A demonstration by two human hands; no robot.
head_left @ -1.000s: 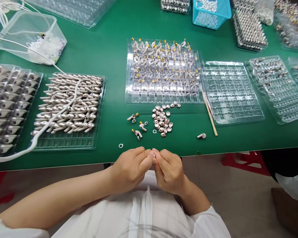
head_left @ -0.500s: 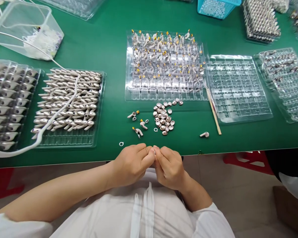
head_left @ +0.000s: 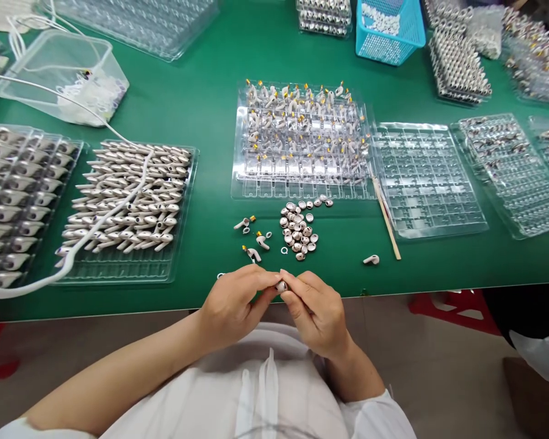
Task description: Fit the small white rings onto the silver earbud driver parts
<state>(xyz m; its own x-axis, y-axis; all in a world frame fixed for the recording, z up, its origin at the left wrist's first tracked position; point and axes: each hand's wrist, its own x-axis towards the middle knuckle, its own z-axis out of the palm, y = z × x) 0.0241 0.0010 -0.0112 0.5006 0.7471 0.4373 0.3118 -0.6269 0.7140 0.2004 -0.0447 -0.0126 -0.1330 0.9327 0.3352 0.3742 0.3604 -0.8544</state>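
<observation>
Between the fingertips of both hands, just over the table's front edge, is an earbud [head_left: 280, 286] with its rounded head showing. My left hand [head_left: 233, 302] pinches it from one side, and my right hand [head_left: 315, 311] grips it from the other. Fingers hide the rest of it. Beyond them lies a pile of small round earbud caps [head_left: 297, 231]. To its left are a few earbud stems with gold tabs [head_left: 261, 241] and some white rings [head_left: 284, 250]. A single finished-looking earbud [head_left: 371, 260] lies to the right.
A clear tray of earbud stems [head_left: 302, 190] stands behind the pile, with a wooden stick [head_left: 388, 222] and another clear tray [head_left: 432, 177] to its right. A tray of earbud shells [head_left: 123, 195] and a white cable [head_left: 80, 241] are left. Farther back: a clear bin [head_left: 32, 85], a blue basket [head_left: 388, 52].
The hands have opened their pinch slightly, and the earbud's rounded head now shows between the fingertips. The camera view has tilted up, showing more of the table's far side.
</observation>
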